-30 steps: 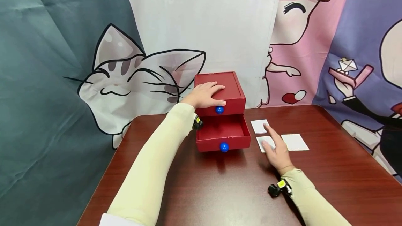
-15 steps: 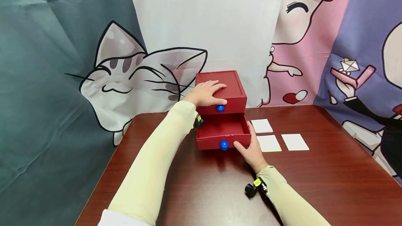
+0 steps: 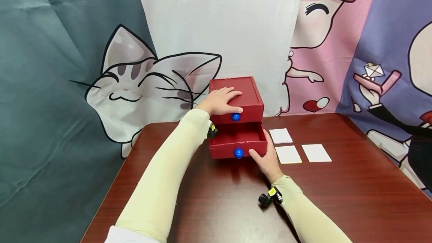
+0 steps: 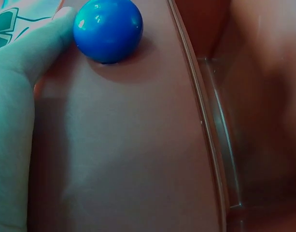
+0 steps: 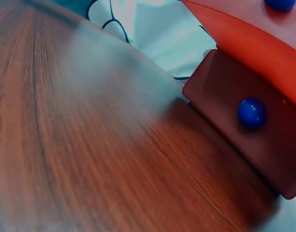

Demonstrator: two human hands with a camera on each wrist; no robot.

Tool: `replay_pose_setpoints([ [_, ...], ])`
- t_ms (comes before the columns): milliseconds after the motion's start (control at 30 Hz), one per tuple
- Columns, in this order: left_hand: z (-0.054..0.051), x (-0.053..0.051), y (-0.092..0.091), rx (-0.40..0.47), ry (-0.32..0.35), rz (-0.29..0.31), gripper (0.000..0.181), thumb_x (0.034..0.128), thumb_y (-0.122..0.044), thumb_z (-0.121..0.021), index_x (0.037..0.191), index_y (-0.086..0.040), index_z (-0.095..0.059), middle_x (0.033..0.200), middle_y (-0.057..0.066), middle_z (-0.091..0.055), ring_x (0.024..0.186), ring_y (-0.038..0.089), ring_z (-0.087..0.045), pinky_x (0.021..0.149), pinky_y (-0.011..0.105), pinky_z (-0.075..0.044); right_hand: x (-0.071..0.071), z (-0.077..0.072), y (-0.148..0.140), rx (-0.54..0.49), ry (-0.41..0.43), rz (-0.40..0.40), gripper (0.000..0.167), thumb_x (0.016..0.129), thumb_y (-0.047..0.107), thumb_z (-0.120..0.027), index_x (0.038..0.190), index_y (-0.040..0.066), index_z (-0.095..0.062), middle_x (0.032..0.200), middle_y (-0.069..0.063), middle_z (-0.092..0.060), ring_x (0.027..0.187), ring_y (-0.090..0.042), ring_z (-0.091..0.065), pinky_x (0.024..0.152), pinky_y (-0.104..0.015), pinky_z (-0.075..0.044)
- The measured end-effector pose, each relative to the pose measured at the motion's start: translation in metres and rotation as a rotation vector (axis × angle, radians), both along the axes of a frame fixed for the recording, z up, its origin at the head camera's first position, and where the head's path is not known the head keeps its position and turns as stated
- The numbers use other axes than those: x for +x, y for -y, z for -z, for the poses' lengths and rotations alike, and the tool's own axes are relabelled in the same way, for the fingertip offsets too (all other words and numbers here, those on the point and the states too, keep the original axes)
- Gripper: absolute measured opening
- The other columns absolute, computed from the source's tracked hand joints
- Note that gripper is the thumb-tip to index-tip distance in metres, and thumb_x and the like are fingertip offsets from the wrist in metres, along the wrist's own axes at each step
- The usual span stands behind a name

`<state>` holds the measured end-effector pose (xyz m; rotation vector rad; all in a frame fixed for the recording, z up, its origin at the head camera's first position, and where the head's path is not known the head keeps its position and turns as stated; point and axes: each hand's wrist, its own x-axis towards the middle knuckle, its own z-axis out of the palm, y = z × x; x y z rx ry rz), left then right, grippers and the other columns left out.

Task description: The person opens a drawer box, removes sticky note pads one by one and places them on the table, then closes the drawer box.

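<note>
Fingers [image 3: 233,95] of the left hand [image 3: 218,103] lay spread on top of the red cabinet [image 3: 248,88] in the head view; those of the right hand [image 3: 267,161] gripped the right front corner of the lower drawer [image 3: 221,151], thumb on its face. That drawer stood partly out, while the upper drawer [image 3: 253,114] sat flush; by judgement, one was closed and one not yet. Three paper squares [image 3: 288,155] lay outside, on the table [image 3: 219,205]. In the left wrist view the left thumb touched or neared the upper knob [image 4: 109,31]. From the right wrist, two red fronts [image 5: 225,87] showed, but that hand's hold could not be told.
</note>
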<state>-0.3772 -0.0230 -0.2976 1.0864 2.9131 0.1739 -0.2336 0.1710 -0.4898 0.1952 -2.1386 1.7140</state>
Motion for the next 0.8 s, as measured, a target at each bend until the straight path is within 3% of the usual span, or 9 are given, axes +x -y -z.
replay_pose_setpoints([
  [100,0.001,0.001,0.0,-0.001,0.002,-0.006,0.079,0.0915,-0.068,-0.052,0.159,-0.032,-0.031,0.167,0.005,-0.024,0.152,0.027,-0.02,0.124,0.049,-0.013,0.006,-0.011,0.006,0.013,-0.02,0.024,0.084,0.088,0.015,-0.072,0.158,0.004,-0.027,0.151,-0.021,-0.043,0.13,-0.032,-0.047,0.106,-0.044,-0.042],
  [267,0.001,-0.001,0.001,0.007,0.001,0.0,0.08,0.091,-0.069,-0.052,0.159,-0.031,-0.032,0.167,0.005,-0.024,0.152,0.028,-0.021,0.124,0.05,-0.013,0.003,-0.016,0.011,-0.005,-0.027,0.044,0.081,0.089,0.015,-0.071,0.157,0.003,-0.029,0.151,-0.02,-0.042,0.131,-0.033,-0.046,0.109,-0.05,-0.039],
  [400,0.002,-0.004,0.003,0.006,-0.014,-0.005,0.08,0.0905,-0.069,-0.052,0.159,-0.032,-0.032,0.166,0.005,-0.024,0.152,0.028,-0.022,0.123,0.05,-0.014,-0.005,-0.017,0.015,-0.023,-0.036,0.037,0.081,0.09,0.018,-0.071,0.157,0.002,-0.029,0.152,-0.021,-0.041,0.131,-0.034,-0.044,0.111,-0.053,-0.036],
  [533,0.001,-0.005,0.003,0.012,-0.01,-0.002,0.08,0.0905,-0.069,-0.051,0.159,-0.032,-0.032,0.166,0.005,-0.025,0.152,0.028,-0.022,0.123,0.051,-0.013,-0.012,-0.014,0.017,-0.063,-0.037,0.039,0.08,0.091,0.018,-0.071,0.156,0.0,-0.028,0.15,-0.022,-0.041,0.13,-0.034,-0.044,0.113,-0.049,-0.034],
  [800,0.003,-0.004,0.0,0.023,0.016,0.01,0.081,0.0903,-0.07,-0.052,0.159,-0.031,-0.032,0.167,0.006,-0.024,0.153,0.029,-0.02,0.123,0.053,-0.012,-0.021,-0.01,0.019,-0.133,0.03,0.095,0.077,0.091,0.021,-0.072,0.153,0.001,-0.029,0.144,-0.022,-0.045,0.125,-0.031,-0.047,0.109,-0.045,-0.037],
])
